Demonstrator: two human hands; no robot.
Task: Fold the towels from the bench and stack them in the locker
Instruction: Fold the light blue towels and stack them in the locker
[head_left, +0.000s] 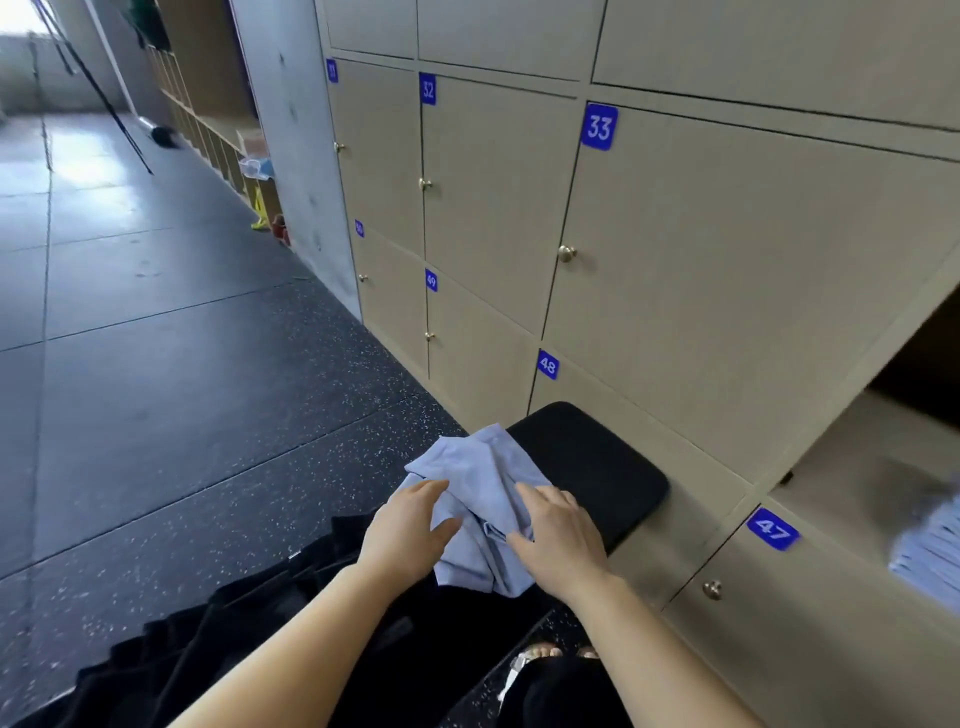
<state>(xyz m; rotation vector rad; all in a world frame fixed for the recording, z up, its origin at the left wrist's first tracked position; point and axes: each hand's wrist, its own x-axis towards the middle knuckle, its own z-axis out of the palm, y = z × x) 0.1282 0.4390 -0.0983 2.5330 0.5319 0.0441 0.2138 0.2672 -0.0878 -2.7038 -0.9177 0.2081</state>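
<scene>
The towel (483, 483), light blue and crumpled, lies on the near end of the black padded bench (597, 467). The left hand (410, 525) rests on its left side, fingers straight and slightly spread. The right hand (558, 535) lies flat on its right side, fingers close together. Folded towels (930, 551) are stacked in the open locker (841, 467).

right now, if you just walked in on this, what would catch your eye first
A crumpled light blue towel at the near end of the black bench, lower middle, with the left hand and right hand resting on it. Behind runs a wall of beige lockers with blue number plates. At the right edge, an open locker holds a stack of folded towels.
</scene>
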